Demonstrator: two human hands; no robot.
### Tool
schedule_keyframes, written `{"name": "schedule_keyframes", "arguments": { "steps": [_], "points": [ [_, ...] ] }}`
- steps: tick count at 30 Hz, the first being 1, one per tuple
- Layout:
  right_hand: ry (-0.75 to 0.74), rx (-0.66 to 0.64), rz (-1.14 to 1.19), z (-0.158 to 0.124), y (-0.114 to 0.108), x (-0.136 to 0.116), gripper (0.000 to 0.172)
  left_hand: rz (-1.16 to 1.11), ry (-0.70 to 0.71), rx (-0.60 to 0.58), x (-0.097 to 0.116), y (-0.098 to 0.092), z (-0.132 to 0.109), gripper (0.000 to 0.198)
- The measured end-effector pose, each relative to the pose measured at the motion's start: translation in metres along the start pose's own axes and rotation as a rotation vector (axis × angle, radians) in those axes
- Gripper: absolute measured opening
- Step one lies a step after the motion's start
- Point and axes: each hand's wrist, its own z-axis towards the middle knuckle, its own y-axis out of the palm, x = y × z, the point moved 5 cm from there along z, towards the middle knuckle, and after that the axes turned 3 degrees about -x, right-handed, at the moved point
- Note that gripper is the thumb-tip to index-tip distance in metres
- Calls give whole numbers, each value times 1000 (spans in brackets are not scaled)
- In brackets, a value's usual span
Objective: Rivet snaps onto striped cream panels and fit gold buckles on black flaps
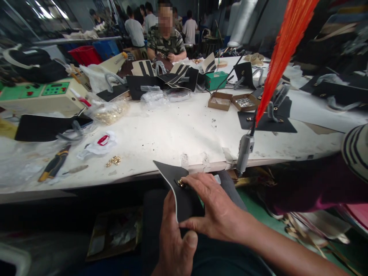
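Observation:
A black leather panel [176,183] with a small gold metal fitting [180,183] sits low in the view, just below the table's front edge. My left hand [174,245] grips the panel's lower edge from underneath, thumb up. My right hand [214,207] is closed over the panel from the right, fingertips at the gold fitting and thumb pinching the lower edge. Loose gold fittings [113,161] lie on the white table [178,134] to the left.
A hanging handheld tool [244,151] on a cable dangles at the table edge. Pliers [54,165], two small cardboard boxes [220,101] of hardware, more black panels [267,122], a control unit [43,96] and an orange tassel [283,50] crowd the table. A seated person [165,40] works opposite.

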Motion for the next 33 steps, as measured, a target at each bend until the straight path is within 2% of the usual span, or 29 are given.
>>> {"name": "schedule_keyframes", "arguments": {
  "steps": [4, 6, 9, 13, 15, 17, 18, 20, 21, 23, 25, 26, 30, 33],
  "points": [
    [-27, 86, -32, -4, 4, -10, 71, -109, 50, 31, -4, 7, -15, 63],
    [-70, 109, 7, -6, 1, -16, 66, -179, 1, 105, -7, 3, -18, 52],
    [-95, 67, 80, -11, -5, -21, 58, -121, -15, 153, -5, -9, -9, 44],
    [-121, 6, 194, -15, -7, -17, 53, -50, -18, 133, -9, -27, 15, 56],
    [-141, -6, 256, -15, -7, -12, 52, -12, -20, 130, -15, -35, 26, 76],
    [-139, -31, 317, -13, -6, -5, 48, 77, 60, 148, -17, -42, 35, 99],
    [-127, -51, 342, -12, -5, -3, 45, 125, 114, 144, -17, -45, 38, 104],
    [-82, -86, 392, -8, -3, 3, 40, 164, 172, 74, -16, -46, 45, 97],
    [-59, -96, 420, -6, -2, 6, 37, 152, 158, 16, -16, -46, 48, 90],
    [9, -110, 484, -3, 1, 12, 29, 110, 61, -90, -19, -44, 53, 77],
    [128, -124, 556, -3, 7, 22, 15, 87, -43, -147, -21, -41, 60, 71],
    [200, -130, 607, -3, 11, 28, 13, 81, -77, -163, -21, -40, 64, 69],
    [454, -92, 843, -5, 25, 53, 27, 3, -159, -225, -24, -29, 85, 61],
    [538, -50, 890, 2, 27, 68, 32, -82, -223, -229, -30, -21, 99, 75]
  ]
}}
